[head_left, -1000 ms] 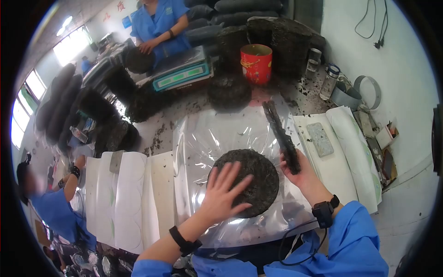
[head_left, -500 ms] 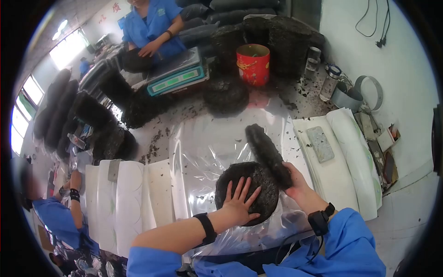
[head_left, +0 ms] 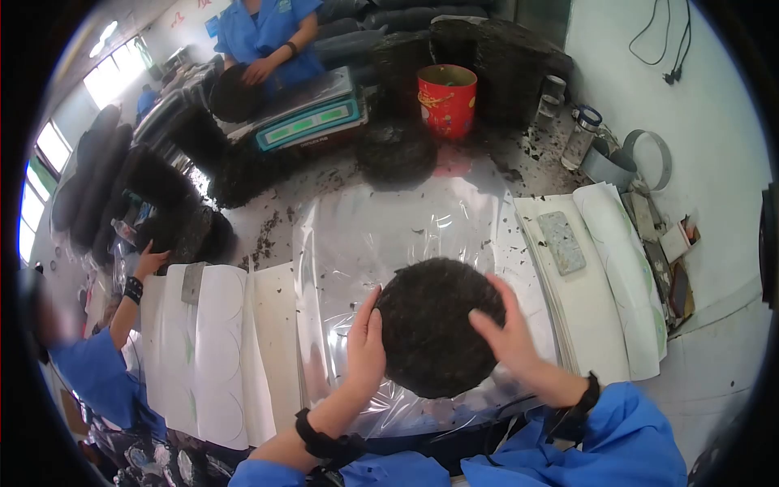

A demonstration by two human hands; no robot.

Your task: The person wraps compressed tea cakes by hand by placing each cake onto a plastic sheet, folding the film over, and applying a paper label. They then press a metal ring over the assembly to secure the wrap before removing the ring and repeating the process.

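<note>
A dark, round, flat cake of pressed dried seaweed (head_left: 438, 329), judging by its rough black surface, lies face up over the clear plastic sheet (head_left: 341, 235) in front of me. My left hand (head_left: 367, 345) holds its left edge, fingers straight along the rim. On the right edge is my right hand (head_left: 511, 333), its thumb over the top and its fingers round the side, slightly blurred. The two hands grip the cake between them. Whether a second cake lies beneath it is hidden.
Paper stacks flank the sheet, left (head_left: 219, 357) and right (head_left: 584, 284), each weighted by a block. Beyond stand a dark round stack (head_left: 396, 154), a red bucket (head_left: 447, 101) and a scale (head_left: 308, 122). One co-worker holds a dark cake by the scale; another reaches in at left.
The cake my right hand held tilted on edge now lies flat. My left hand has moved from the top of the lower cake to the left rim. The co-worker at left has reached forward.
</note>
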